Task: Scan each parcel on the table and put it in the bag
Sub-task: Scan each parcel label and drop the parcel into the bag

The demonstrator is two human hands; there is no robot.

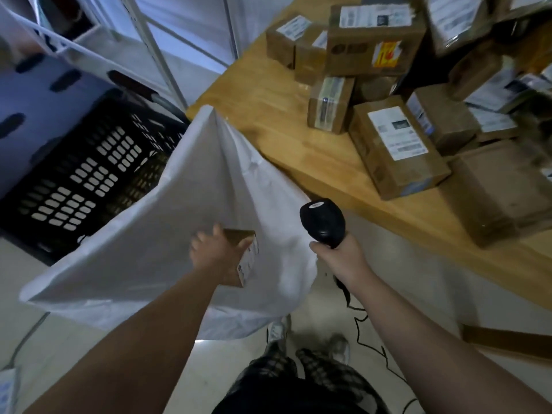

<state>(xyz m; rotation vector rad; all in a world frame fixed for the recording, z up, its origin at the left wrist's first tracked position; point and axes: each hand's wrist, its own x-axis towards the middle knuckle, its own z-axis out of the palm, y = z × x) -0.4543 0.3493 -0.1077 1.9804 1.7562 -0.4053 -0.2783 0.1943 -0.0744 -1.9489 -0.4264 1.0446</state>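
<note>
Left hand (213, 255) holds a small cardboard parcel (248, 252) over the open mouth of the white bag (155, 234), fingers grasping it. Right hand (340, 258), just beside the bag, has its fingers clenched round the handle of a black barcode scanner (324, 221). Remaining labelled parcels (394, 144) lie heaped on the wooden tabletop (268, 115), with a black slatted crate (89, 180) beyond the bag.

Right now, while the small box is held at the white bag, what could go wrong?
1. The left hand grips the small parcel against the limp white bag, whose mouth is not clearly visible; the parcel might slide past it to the floor.
2. The cable of the scanner in the right hand hangs loose near the person's feet and could snag or trip.
</note>
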